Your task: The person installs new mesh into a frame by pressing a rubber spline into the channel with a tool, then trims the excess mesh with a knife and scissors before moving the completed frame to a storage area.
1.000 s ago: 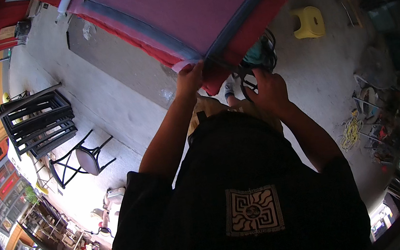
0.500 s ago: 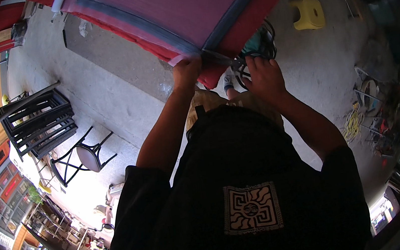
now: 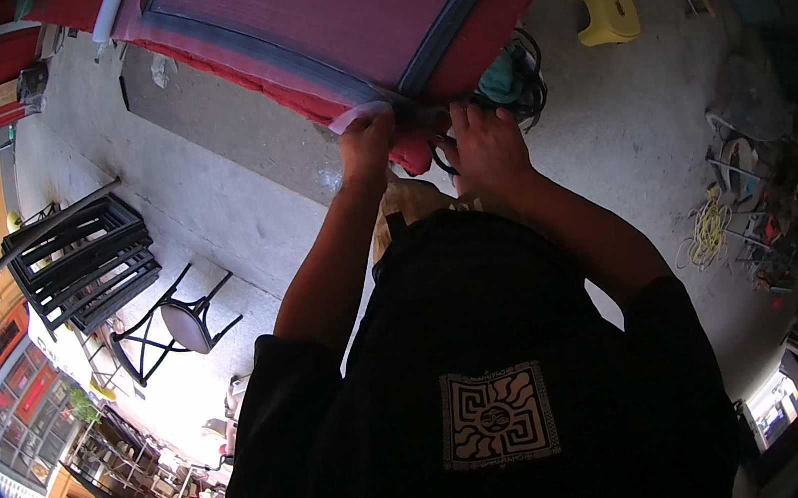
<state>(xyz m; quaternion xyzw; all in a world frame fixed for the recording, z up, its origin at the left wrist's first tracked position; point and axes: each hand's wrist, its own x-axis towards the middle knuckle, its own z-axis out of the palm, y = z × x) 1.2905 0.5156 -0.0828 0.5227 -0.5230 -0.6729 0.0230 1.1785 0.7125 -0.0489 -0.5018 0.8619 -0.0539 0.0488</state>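
Both hands sat close together at the near corner of a framed pink panel [image 3: 327, 7]: left hand [image 3: 368, 147] pinched a pale strip [image 3: 356, 114], right hand [image 3: 486, 142] lay flat (grip unclear). Strip reached only this corner; far edges looked bare.

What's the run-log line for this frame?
left hand: gripping pale strip at frame corner | right hand: on corner | yellow stool: apart

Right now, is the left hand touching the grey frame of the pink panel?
Touching. The head view shows the left hand closed on the corner of the grey frame, with pale tape curling over its fingers; no gap shows.
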